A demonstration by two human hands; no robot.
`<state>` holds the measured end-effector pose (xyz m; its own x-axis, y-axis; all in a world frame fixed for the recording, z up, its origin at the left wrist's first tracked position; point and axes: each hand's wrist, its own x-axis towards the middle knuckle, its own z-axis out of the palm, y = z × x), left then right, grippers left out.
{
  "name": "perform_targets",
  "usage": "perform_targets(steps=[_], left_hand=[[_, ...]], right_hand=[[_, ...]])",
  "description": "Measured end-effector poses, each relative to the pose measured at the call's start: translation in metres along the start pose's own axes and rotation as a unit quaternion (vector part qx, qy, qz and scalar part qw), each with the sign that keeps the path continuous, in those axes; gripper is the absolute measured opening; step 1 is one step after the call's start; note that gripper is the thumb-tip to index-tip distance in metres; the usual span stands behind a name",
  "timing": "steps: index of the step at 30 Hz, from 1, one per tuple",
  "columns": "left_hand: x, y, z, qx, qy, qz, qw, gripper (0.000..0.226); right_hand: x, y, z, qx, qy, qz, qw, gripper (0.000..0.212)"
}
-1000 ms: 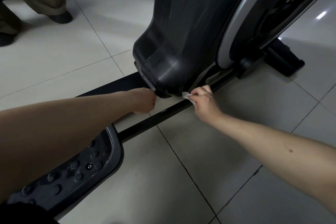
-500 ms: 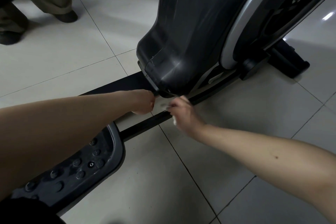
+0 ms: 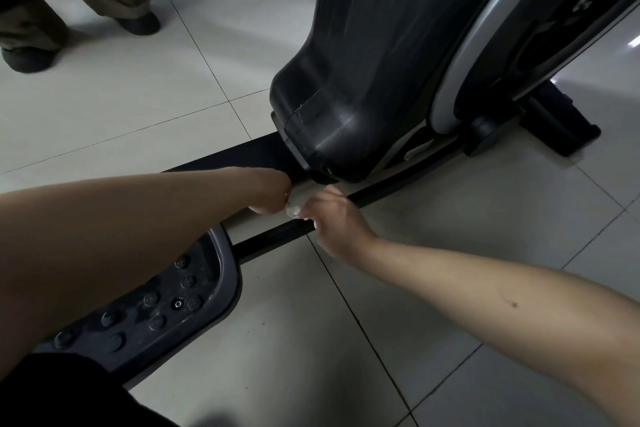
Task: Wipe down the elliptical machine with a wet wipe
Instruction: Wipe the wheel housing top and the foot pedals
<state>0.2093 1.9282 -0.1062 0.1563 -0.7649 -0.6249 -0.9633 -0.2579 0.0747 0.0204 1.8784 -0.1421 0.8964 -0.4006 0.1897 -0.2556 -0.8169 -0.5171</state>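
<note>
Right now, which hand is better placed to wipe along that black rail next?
Probably the right hand: its fingers hold the wet wipe at the black rail. The left hand is curled beside it, near the housing, its grip unclear.

1 head-worn wide-angle view, looking forward and steeply down, close above the elliptical machine base, tiled floor around it

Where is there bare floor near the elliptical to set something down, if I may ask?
Bare tile lies in front of the rail, between the pedal and right forearm, and beyond the rail, between the housing and the bystander's shoes. It is crowded under the housing, where the left hand and right hand meet at the wet wipe.
</note>
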Motion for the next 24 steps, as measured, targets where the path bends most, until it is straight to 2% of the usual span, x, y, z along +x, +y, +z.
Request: perform_targets(steps=[3,7,9,13,15,19,22,24], left_hand=[[-0.001,-0.001,0.001,-0.018,0.005,-0.013,1.0,0.036],[-0.005,-0.005,0.0,-0.027,0.004,-0.02,0.999,0.035],[-0.006,-0.01,0.002,0.003,-0.003,-0.01,1.0,0.035],[-0.003,-0.017,0.003,0.041,-0.005,-0.019,0.999,0.031],[-0.002,-0.017,0.002,0.043,-0.005,-0.022,0.999,0.031],[-0.008,-0.02,0.003,0.031,-0.007,-0.026,0.999,0.037],[-0.012,-0.023,0.004,0.037,-0.012,-0.034,0.999,0.036],[-0.011,-0.029,0.005,0.048,-0.009,-0.036,0.998,0.033]], right_hand=[[0.001,0.012,-0.008,0.012,-0.011,0.006,1.0,0.028],[-0.009,0.052,-0.032,-0.027,0.06,0.078,0.995,0.033],[-0.005,0.043,-0.025,-0.035,0.07,0.087,0.993,0.031],[0.008,-0.02,0.011,0.003,-0.027,0.008,1.0,0.023],[0.013,-0.019,0.007,0.02,-0.062,-0.002,0.998,0.023],[0.009,0.026,-0.028,-0.004,-0.027,0.061,0.998,0.021],[0.008,0.033,-0.023,-0.042,-0.017,0.131,0.99,0.032],[0.014,0.009,-0.001,-0.011,-0.039,0.108,0.993,0.035]])
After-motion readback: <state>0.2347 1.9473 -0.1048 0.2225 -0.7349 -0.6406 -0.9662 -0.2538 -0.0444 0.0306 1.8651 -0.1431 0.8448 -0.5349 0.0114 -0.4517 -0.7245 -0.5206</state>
